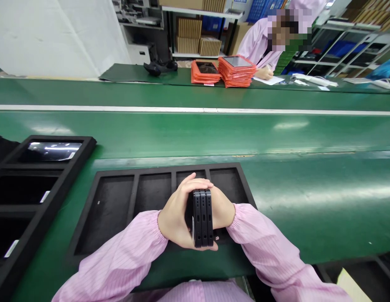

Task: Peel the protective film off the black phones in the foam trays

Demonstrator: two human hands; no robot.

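Three black phones [203,218] stand on edge, pressed flat against each other, with the ends that carry the charging ports facing me. My left hand [179,212] is closed around the stack from the left, its fingers over the top and its thumb under the lower edge. Against the stack's right side lies my right hand [222,207], closed on the phones; most of its fingers are hidden behind them. Both hands are above a black foam tray [136,197] divided into several compartments. The compartments at its left show only bare floor and a tiny white speck.
To the left, another black tray [61,184] holds phones, one with a glossy screen [53,151]. Orange-wrapped stacks of tablets [235,71] stand across the green bench [308,134]. A person in pink [256,42] writes on paper there. A dark tray [361,272] sits low at right.
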